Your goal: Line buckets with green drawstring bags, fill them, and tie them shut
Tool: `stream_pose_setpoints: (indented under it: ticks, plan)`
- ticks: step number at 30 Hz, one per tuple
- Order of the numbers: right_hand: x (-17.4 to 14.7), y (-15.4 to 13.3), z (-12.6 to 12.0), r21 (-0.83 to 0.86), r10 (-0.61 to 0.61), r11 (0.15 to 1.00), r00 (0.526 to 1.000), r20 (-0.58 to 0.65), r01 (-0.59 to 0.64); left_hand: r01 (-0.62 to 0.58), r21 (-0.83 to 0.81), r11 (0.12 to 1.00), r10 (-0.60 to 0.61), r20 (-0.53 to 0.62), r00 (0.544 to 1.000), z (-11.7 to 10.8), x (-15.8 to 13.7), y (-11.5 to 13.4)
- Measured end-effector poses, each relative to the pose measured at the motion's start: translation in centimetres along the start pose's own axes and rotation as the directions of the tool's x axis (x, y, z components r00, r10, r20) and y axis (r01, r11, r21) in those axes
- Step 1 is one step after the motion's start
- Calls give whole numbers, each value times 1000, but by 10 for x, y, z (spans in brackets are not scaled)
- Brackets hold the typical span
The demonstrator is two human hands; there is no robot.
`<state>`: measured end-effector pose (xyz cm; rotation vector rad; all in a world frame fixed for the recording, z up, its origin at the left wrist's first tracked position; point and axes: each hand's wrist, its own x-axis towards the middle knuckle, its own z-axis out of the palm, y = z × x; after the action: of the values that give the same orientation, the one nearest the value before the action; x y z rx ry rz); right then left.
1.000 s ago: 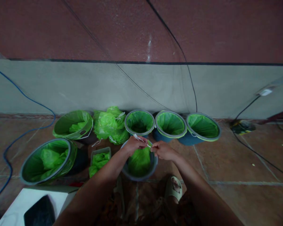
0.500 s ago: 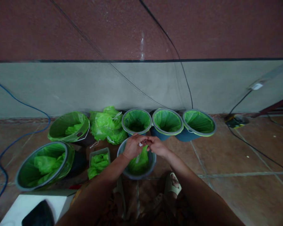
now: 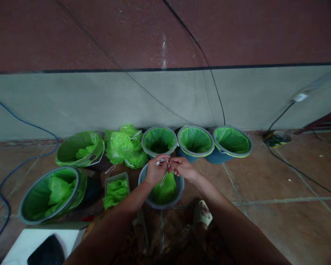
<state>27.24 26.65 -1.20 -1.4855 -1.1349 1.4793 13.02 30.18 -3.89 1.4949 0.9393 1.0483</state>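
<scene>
A green plastic bag (image 3: 166, 190) stands gathered in a grey-rimmed bucket (image 3: 179, 195) between my feet. White string (image 3: 163, 178) hangs at the bag's neck and loops up between my fingers. My left hand (image 3: 156, 171) is closed on the string, with a white bit showing at the fingertips. Beside it my right hand (image 3: 182, 168) pinches the same string, its fingertips almost touching the left ones. Just left of the bucket, a small plastic tub (image 3: 107, 180) holds folded green bags (image 3: 116, 189).
Along the wall stand three green-lined buckets (image 3: 159, 129) and a pile of green bags with white strings (image 3: 124, 145). Two more lined buckets (image 3: 47, 195) are at the left. A white box (image 3: 19, 244) bears a black object (image 3: 46, 252). A blue cable (image 3: 2, 200) crosses the floor.
My fingers have drawn slightly apart, and more white string shows between them and at the bag's neck. Both hands remain above the same bucket.
</scene>
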Motion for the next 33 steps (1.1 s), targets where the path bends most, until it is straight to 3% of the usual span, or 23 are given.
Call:
stream_pose_setpoints:
  ticks: [16,20,23,25,27,30,33]
  plan:
    - [-6,-8,-7,232,18,972,999,41,-27,152,-154,976,-135,113,984,-8,6,18]
    - [-3,-4,-3,129,-16,991,999,-29,20,159,-132,978,-139,145,980,-8,8,17]
    - [-2,-4,-3,-157,-71,986,990,-120,52,125,1,992,-124,120,985,-10,10,13]
    - [-2,-4,-4,-467,-144,883,973,-179,45,90,209,974,-112,100,989,-14,11,10]
    - [-3,-1,-7,-723,-180,688,952,-247,-58,57,472,880,-123,111,986,-19,11,7]
    - [-2,10,-12,-860,-93,463,954,-286,-213,2,760,650,-202,171,964,-27,9,1]
    - [0,22,-16,-886,-3,427,979,-204,-183,-51,853,520,-281,226,933,-29,5,-4]
